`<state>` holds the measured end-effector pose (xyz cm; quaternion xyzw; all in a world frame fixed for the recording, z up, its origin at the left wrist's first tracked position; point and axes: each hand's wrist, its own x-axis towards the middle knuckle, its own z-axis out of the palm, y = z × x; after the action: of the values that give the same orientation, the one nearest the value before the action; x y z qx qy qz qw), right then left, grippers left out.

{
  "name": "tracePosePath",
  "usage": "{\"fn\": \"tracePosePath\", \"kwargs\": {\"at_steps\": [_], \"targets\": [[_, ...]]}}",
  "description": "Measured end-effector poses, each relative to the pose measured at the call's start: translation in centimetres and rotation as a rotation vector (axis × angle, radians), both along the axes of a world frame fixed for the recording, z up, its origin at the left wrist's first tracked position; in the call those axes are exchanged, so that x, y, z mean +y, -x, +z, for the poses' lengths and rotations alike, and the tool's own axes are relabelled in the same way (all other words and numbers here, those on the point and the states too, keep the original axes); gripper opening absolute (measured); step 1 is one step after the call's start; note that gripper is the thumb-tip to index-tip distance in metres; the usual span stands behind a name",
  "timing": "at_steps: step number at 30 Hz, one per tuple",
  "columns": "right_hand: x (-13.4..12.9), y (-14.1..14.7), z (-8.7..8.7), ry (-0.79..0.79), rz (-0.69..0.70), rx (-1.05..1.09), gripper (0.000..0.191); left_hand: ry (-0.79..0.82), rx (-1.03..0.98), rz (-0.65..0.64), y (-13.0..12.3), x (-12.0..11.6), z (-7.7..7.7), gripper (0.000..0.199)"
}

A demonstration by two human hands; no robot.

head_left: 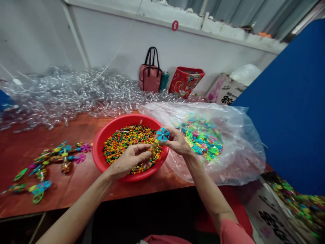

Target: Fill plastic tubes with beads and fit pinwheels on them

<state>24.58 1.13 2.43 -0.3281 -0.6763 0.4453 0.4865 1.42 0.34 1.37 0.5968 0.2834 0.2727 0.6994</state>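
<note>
In the head view, a blue pinwheel (pixel 163 134) on a small tube (pixel 153 146) is pinched by the right hand (pixel 176 141) and grasped by the curled left hand (pixel 129 159), above a red basin (pixel 100 159) of coloured beads (pixel 132 142), beside a clear plastic bag (pixel 243 159) of loose pinwheels (pixel 200 139).

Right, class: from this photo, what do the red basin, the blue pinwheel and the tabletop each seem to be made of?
The red basin looks like moulded plastic, glossy and smooth. The blue pinwheel seems thin, shiny plastic, with flat, light-catching vanes. The tabletop looks like varnished reddish wood or laminate; its sheen leaves that open.
</note>
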Motion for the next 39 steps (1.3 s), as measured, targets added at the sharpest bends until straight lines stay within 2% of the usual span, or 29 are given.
{"fn": "tracePosePath", "kwargs": {"at_steps": [2,5,6,8,11,12,13,16,17,18,19,22,23,24,25,28,29,30,32,34,36,39], "targets": [[0.1,0.6,-0.4,-0.042,-0.031,-0.032,0.042,-0.075,0.042,0.087,-0.2,0.3,-0.3,0.042],[0.4,1.9,-1.0,-0.087,-0.124,-0.033,0.041,-0.242,0.089,0.358,-0.6,0.7,-0.7,0.037],[0.5,2.2,-1.1,-0.091,-0.126,-0.009,0.040,-0.258,0.085,0.409,-0.7,0.8,-0.7,0.040],[0.8,2.4,-1.1,-0.088,-0.070,0.035,0.038,-0.193,0.058,0.359,-0.5,0.8,-0.5,0.044],[1.2,2.5,-1.1,-0.083,0.015,0.030,0.037,-0.023,0.026,0.092,0.2,0.7,-0.1,0.045],[1.2,2.6,-1.2,-0.089,0.018,0.015,0.037,0.004,0.025,0.058,0.4,0.6,0.0,0.047],[1.2,2.9,-1.3,-0.101,-0.001,0.000,0.036,0.010,0.022,0.081,0.5,0.6,0.0,0.046],[0.8,3.9,-1.4,-0.165,-0.114,-0.030,0.034,-0.044,0.000,0.341,0.6,0.7,-0.3,0.047],[0.5,4.2,-1.4,-0.180,-0.136,-0.031,0.034,-0.049,-0.008,0.383,0.7,0.7,-0.3,0.049],[0.3,4.3,-1.4,-0.185,-0.138,-0.031,0.034,-0.033,-0.017,0.366,0.9,0.7,-0.2,0.050],[0.1,4.3,-1.4,-0.182,-0.120,-0.028,0.034,0.001,-0.027,0.291,1.2,0.6,-0.1,0.049],[-0.6,4.0,-1.7,-0.137,-0.039,-0.024,0.035,0.140,-0.029,-0.065,2.1,0.4,0.2,0.046],[-0.7,4.1,-2.0,-0.121,-0.037,-0.026,0.035,0.151,-0.013,-0.125,2.2,0.3,0.2,0.046],[-0.9,4.2,-2.3,-0.114,-0.059,-0.032,0.034,0.123,0.015,-0.121,2.2,0.2,0.1,0.045],[-1.0,4.6,-2.6,-0.121,-0.104,-0.044,0.033,0.050,0.061,-0.058,2.1,0.2,-0.1,0.042],[-1.5,5.8,-3.1,-0.191,-0.302,-0.112,0.029,-0.361,0.228,0.325,1.3,0.1,-0.8,0.028],[-1.6,6.0,-3.0,-0.213,-0.326,-0.145,0.026,-0.489,0.271,0.414,1.1,0.1,-1.0,0.025],[-1.8,5.9,-2.6,-0.223,-0.306,-0.180,0.023,-0.578,0.303,0.464,1.2,-0.1,-1.1,0.022],[-2.2,4.3,-1.5,-0.205,-0.183,-0.253,0.021,-0.623,0.324,0.481,2.2,-0.4,-0.9,0.022],[-2.6,0.7,-0.8,-0.159,-0.110,-0.346,0.034,-0.588,0.324,0.522,4.9,-0.9,-0.3,0.025],[-2.6,-4.4,-1.2,-0.174,-0.284,-0.506,0.026,-0.578,0.350,0.660,9.1,-1.4,0.5,0.028],[-1.9,-11.8,-4.5,-0.152,-0.475,-0.948,0.018,-0.653,0.579,0.942,16.2,-2.0,1.5,0.026]]}}
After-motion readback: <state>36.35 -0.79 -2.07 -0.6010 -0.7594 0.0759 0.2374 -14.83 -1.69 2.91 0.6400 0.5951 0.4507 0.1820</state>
